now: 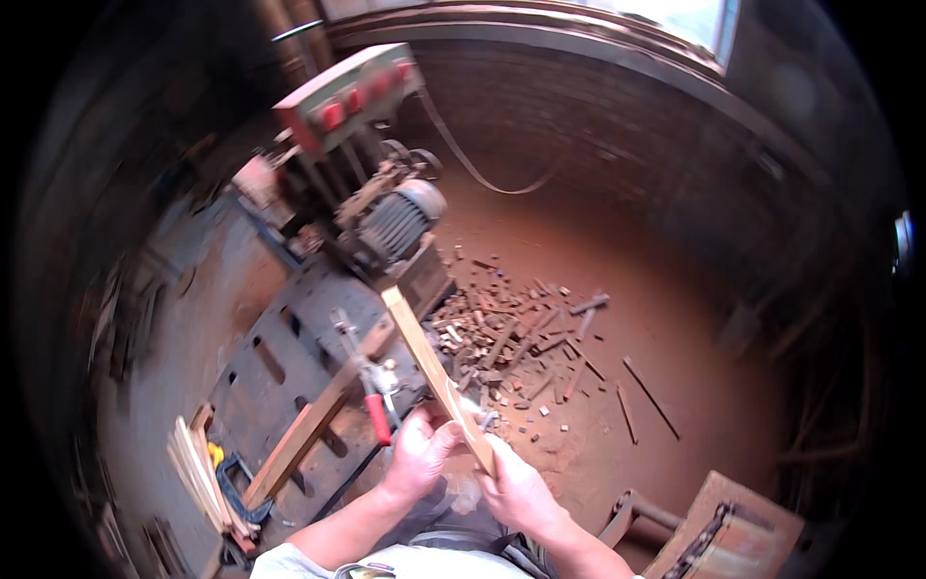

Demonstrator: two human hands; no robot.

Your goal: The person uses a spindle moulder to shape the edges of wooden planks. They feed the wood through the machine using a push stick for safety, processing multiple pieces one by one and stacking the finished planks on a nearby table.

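Observation:
A long, pale wooden strip (pixel 427 359) slants up and away in front of my body. My right hand (pixel 514 487) is closed round its near end. Slightly farther along, my left hand (pixel 424 449) grips it from the left side, with the thumb near its edge; some of the fingers are hidden. Just left of the strip, a toggle clamp with a red handle (pixel 377 418) sits on the slotted metal machine table (pixel 258 398). A brown wooden bar (pixel 307 444) lies across that table.
A machine with an electric motor (pixel 400 224) and a red-buttoned control box (pixel 349 95) stands beyond the table. Wood offcuts (pixel 502 338) litter the floor. Thin strips (pixel 198 473) and a blue clamp (pixel 234 480) are at left. A wooden frame (pixel 728 531) stands near right.

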